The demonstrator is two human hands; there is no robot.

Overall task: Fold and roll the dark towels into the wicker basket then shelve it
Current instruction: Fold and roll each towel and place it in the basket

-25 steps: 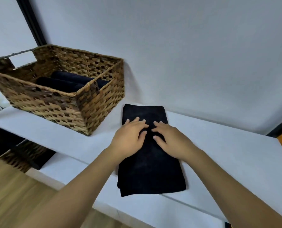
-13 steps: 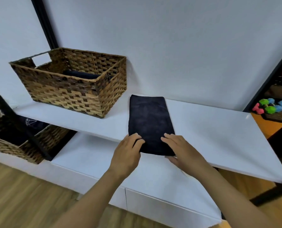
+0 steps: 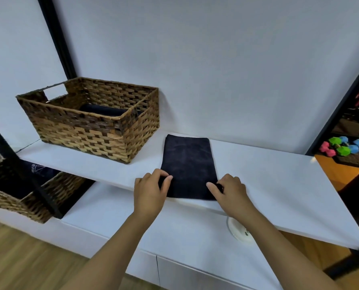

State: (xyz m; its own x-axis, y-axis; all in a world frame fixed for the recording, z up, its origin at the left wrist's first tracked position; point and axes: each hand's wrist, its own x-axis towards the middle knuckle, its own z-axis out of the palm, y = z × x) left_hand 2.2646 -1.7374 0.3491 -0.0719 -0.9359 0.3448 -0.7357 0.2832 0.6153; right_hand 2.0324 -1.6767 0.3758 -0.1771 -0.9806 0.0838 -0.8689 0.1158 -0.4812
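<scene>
Nearest to me, a round white disc (image 3: 240, 231) sits on the lower white cabinet top (image 3: 116, 222), partly hidden under the right forearm; its small dark marks are too tiny for me to read. Just past that, both hands are on the near edge of the folded dark towel (image 3: 188, 164). The left hand (image 3: 150, 192) pinches the near left corner, thumb on top and fingers curled around the cloth. The right hand (image 3: 229, 190) grips the near right corner the same way, fingers wrapped over the edge. The towel lies flat on the white shelf (image 3: 268, 181), a soft, napped rectangle running away from me, its near edge at the shelf's front lip.

Off to the left and lower, a second woven basket (image 3: 26, 197) holds dark fabric with a pale printed mark (too blurred to read), and a black frame post (image 3: 28, 181) cuts across it.

Further back on the shelf, left of the towel and apart from it, stands the wicker basket (image 3: 95, 130), brown chequered weave with cut-out handles, and a rolled dark towel (image 3: 103, 109) shows inside. At far right, coloured dumbbells (image 3: 346, 146) sit on the floor.
</scene>
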